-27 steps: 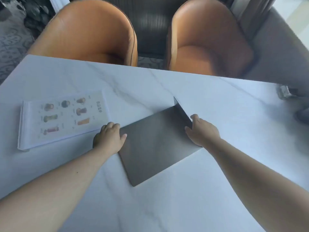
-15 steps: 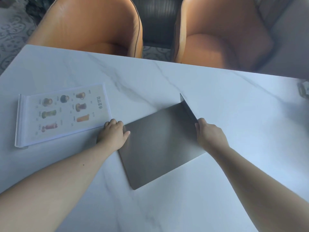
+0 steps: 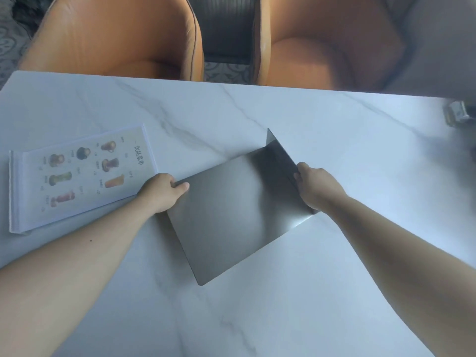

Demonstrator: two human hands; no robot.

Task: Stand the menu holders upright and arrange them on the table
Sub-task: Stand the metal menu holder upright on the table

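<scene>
A grey metal menu holder (image 3: 231, 215) lies on the white marble table (image 3: 283, 305), its big panel flat and its short foot sticking up at the far right. My left hand (image 3: 162, 191) grips the panel's left edge, thumb on top. My right hand (image 3: 314, 186) holds the raised foot from the right. A second menu holder (image 3: 77, 176), clear with a printed drinks menu in it, lies flat at the table's left, just beyond my left hand.
Two orange armchairs (image 3: 123, 42) (image 3: 329, 47) stand pushed against the table's far edge. A small shiny object (image 3: 458, 114) sits at the table's right edge, partly cut off. Patterned floor shows at the far left.
My left hand has closed onto the grey holder's left edge with the thumb on top. My right hand slid slightly along the raised foot. The holder stays flat in the same spot.
</scene>
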